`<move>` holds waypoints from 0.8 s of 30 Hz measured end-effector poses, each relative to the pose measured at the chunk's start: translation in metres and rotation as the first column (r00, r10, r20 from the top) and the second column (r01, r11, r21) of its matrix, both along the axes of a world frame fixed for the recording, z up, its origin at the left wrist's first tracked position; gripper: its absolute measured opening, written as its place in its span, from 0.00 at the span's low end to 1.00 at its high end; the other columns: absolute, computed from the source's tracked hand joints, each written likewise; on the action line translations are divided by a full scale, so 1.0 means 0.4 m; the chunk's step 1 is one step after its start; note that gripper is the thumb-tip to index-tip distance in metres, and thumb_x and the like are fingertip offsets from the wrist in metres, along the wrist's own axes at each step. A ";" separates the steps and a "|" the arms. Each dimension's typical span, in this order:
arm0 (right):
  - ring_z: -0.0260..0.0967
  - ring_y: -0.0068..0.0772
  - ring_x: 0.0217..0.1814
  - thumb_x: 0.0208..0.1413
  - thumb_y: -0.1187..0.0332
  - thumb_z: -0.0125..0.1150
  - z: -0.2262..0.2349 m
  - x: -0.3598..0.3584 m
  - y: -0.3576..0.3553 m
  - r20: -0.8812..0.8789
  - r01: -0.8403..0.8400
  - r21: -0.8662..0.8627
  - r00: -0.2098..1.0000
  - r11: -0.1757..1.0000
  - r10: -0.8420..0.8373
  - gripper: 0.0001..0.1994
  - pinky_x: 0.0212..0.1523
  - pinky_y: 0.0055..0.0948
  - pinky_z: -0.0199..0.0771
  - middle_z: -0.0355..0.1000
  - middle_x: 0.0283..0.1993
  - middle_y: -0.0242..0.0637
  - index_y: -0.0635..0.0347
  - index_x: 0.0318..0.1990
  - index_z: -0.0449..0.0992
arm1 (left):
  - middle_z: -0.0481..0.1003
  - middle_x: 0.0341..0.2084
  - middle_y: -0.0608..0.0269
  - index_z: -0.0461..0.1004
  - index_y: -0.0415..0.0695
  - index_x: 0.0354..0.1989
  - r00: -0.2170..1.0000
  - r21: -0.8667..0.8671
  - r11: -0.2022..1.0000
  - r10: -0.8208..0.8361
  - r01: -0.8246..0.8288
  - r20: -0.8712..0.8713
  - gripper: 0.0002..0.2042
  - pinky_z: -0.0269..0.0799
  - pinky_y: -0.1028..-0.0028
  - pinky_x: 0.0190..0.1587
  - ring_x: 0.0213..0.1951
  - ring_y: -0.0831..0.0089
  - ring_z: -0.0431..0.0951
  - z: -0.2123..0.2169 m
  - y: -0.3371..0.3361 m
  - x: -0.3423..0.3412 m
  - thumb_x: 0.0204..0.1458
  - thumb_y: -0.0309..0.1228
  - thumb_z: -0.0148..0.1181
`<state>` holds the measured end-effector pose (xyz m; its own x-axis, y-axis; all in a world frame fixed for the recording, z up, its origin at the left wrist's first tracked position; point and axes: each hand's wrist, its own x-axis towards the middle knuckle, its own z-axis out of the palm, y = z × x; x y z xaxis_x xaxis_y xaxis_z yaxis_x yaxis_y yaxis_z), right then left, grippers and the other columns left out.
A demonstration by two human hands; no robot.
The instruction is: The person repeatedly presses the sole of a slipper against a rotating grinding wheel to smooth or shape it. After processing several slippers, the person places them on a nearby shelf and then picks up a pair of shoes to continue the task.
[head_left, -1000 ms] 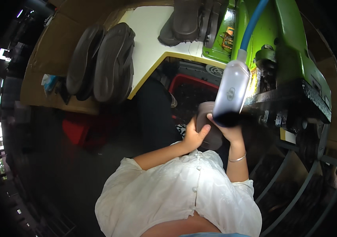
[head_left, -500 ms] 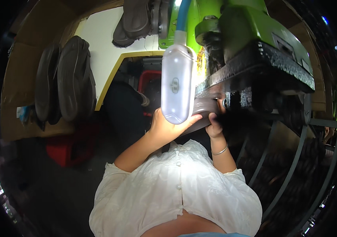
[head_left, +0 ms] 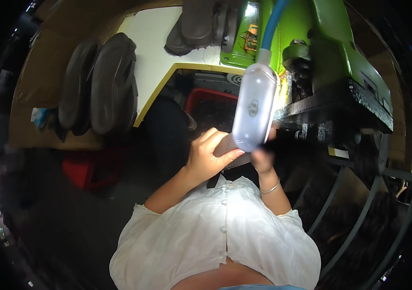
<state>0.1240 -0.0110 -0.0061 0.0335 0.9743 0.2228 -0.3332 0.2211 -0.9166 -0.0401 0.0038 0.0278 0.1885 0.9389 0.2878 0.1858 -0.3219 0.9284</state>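
Note:
My left hand [head_left: 208, 155] is closed around a dark grey-brown sandal [head_left: 224, 146], with its thumb along the near side and its fingers over the top. At the sandal's right end is my right hand [head_left: 264, 162], blurred, its thumb on the near side and its fingers partly hidden. A translucent oblong lamp [head_left: 253, 108] on a blue flexible neck hangs over the sandal and covers much of it. Just beyond and to the right stands a green sewing-type machine [head_left: 334, 53]; the sandal's far end lies near its dark lower part, where contact cannot be made out.
Several dark sandals [head_left: 112, 84] stand at the left by cardboard, and more sandals [head_left: 198, 24] lie on the white tabletop [head_left: 153, 41]. A red bin [head_left: 211, 94] sits below the yellow-edged cutout. Another red container [head_left: 87, 170] is at lower left, and metal bars [head_left: 355, 227] at lower right.
The view has shifted, so the table, lamp and machine appear farther right. The sandal has turned in my hands; my left fingers now lie over its top, and my right hand is blurred by motion.

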 end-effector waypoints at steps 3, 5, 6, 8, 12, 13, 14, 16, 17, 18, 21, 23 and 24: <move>0.63 0.28 0.46 0.42 0.66 0.61 -0.020 0.012 -0.015 -0.109 0.102 0.018 0.989 0.995 -0.100 0.29 0.50 0.27 0.61 0.64 0.46 0.39 0.63 0.53 0.57 | 0.72 0.23 0.58 0.74 0.39 0.29 0.997 0.007 0.997 -0.074 0.074 -0.010 0.15 0.69 0.71 0.25 0.24 0.65 0.73 -0.017 0.003 0.026 0.36 0.35 0.68; 0.63 0.29 0.47 0.43 0.66 0.60 -0.045 0.026 -0.025 -0.161 0.203 0.010 0.967 0.979 -0.198 0.27 0.51 0.28 0.61 0.64 0.46 0.39 0.62 0.52 0.59 | 0.73 0.25 0.58 0.74 0.39 0.29 0.993 -0.006 0.993 -0.118 0.118 0.027 0.15 0.70 0.72 0.26 0.25 0.64 0.75 -0.013 0.008 0.057 0.36 0.35 0.69; 0.63 0.29 0.48 0.44 0.66 0.59 -0.062 0.037 -0.029 -0.161 0.251 0.019 0.956 0.968 -0.244 0.26 0.51 0.29 0.61 0.64 0.47 0.38 0.62 0.51 0.60 | 0.74 0.25 0.57 0.74 0.39 0.29 0.990 -0.007 0.990 -0.139 0.139 0.031 0.15 0.70 0.72 0.27 0.25 0.64 0.75 -0.010 0.012 0.068 0.36 0.35 0.69; 0.62 0.29 0.49 0.46 0.67 0.57 -0.078 0.065 -0.032 -0.136 0.282 0.065 0.953 0.957 -0.272 0.24 0.53 0.28 0.59 0.63 0.49 0.37 0.62 0.52 0.61 | 0.75 0.27 0.57 0.74 0.39 0.29 0.987 0.014 0.987 -0.161 0.161 -0.015 0.15 0.71 0.72 0.28 0.26 0.64 0.76 0.000 0.023 0.084 0.36 0.35 0.69; 0.63 0.29 0.48 0.45 0.68 0.55 -0.206 0.122 -0.053 -0.058 0.233 0.002 0.971 0.973 -0.232 0.25 0.53 0.28 0.59 0.64 0.49 0.38 0.63 0.53 0.61 | 0.75 0.27 0.56 0.73 0.39 0.29 0.990 0.022 0.990 -0.142 0.142 0.015 0.14 0.71 0.72 0.28 0.25 0.63 0.76 0.004 0.034 0.093 0.37 0.34 0.68; 0.63 0.29 0.48 0.45 0.68 0.54 -0.196 0.126 -0.052 -0.031 0.198 0.001 0.980 0.980 -0.198 0.25 0.53 0.28 0.60 0.65 0.48 0.38 0.64 0.53 0.61 | 0.74 0.26 0.56 0.73 0.39 0.29 0.991 0.048 0.991 -0.130 0.128 0.031 0.14 0.71 0.72 0.27 0.24 0.63 0.76 -0.004 0.034 0.092 0.37 0.33 0.68; 0.64 0.30 0.48 0.45 0.67 0.53 -0.185 0.121 -0.053 -0.022 0.205 -0.007 0.979 0.979 -0.205 0.23 0.52 0.29 0.61 0.65 0.48 0.39 0.65 0.51 0.62 | 0.74 0.25 0.56 0.73 0.39 0.29 0.992 0.073 0.991 -0.114 0.111 0.048 0.14 0.71 0.72 0.27 0.24 0.63 0.76 -0.014 0.033 0.092 0.36 0.33 0.68; 0.66 0.33 0.46 0.45 0.64 0.52 -0.089 0.061 -0.033 -0.042 0.253 -0.031 0.966 0.967 -0.254 0.21 0.50 0.31 0.64 0.67 0.45 0.41 0.65 0.47 0.66 | 0.73 0.24 0.57 0.73 0.39 0.29 0.991 -0.072 0.989 -0.124 0.127 0.042 0.13 0.70 0.71 0.26 0.23 0.62 0.75 -0.049 0.021 0.076 0.36 0.32 0.68; 0.68 0.35 0.45 0.45 0.61 0.51 -0.034 0.028 -0.026 -0.064 0.296 -0.038 0.953 0.955 -0.297 0.20 0.49 0.33 0.66 0.68 0.44 0.42 0.65 0.44 0.69 | 0.72 0.23 0.57 0.73 0.39 0.29 0.994 -0.056 0.993 -0.103 0.105 0.048 0.14 0.69 0.71 0.26 0.23 0.62 0.74 -0.042 0.015 0.067 0.36 0.33 0.67; 0.68 0.33 0.43 0.44 0.62 0.52 -0.017 0.015 -0.017 -0.071 0.286 -0.006 0.956 0.958 -0.286 0.18 0.47 0.32 0.68 0.69 0.41 0.40 0.65 0.41 0.70 | 0.71 0.22 0.57 0.73 0.39 0.29 0.995 -0.028 0.996 -0.078 0.080 0.055 0.14 0.68 0.71 0.26 0.23 0.63 0.73 -0.031 0.018 0.060 0.36 0.33 0.67; 0.63 0.33 0.50 0.42 0.66 0.56 -0.032 0.017 0.001 -0.029 0.114 -0.031 0.993 0.993 -0.115 0.29 0.53 0.32 0.62 0.62 0.49 0.42 0.66 0.53 0.56 | 0.69 0.21 0.58 0.72 0.38 0.29 0.999 -0.018 1.000 -0.022 0.023 0.046 0.15 0.67 0.72 0.26 0.23 0.65 0.72 -0.028 0.021 0.031 0.38 0.35 0.67; 0.61 0.34 0.52 0.42 0.67 0.60 -0.039 -0.028 0.012 0.023 0.036 -0.134 0.999 0.990 -0.033 0.35 0.54 0.32 0.60 0.60 0.52 0.43 0.66 0.58 0.50 | 0.70 0.21 0.59 0.72 0.38 0.28 0.999 -0.031 0.999 0.019 -0.018 0.043 0.15 0.66 0.74 0.26 0.23 0.70 0.71 -0.040 0.030 -0.013 0.40 0.37 0.67; 0.60 0.34 0.54 0.41 0.67 0.62 -0.027 -0.053 0.015 0.061 -0.008 -0.165 0.998 0.986 0.018 0.38 0.55 0.32 0.59 0.59 0.54 0.43 0.66 0.60 0.48 | 0.70 0.21 0.60 0.72 0.38 0.28 0.996 -0.109 0.990 0.088 -0.089 -0.018 0.14 0.65 0.75 0.27 0.24 0.75 0.70 -0.023 0.031 -0.038 0.41 0.36 0.66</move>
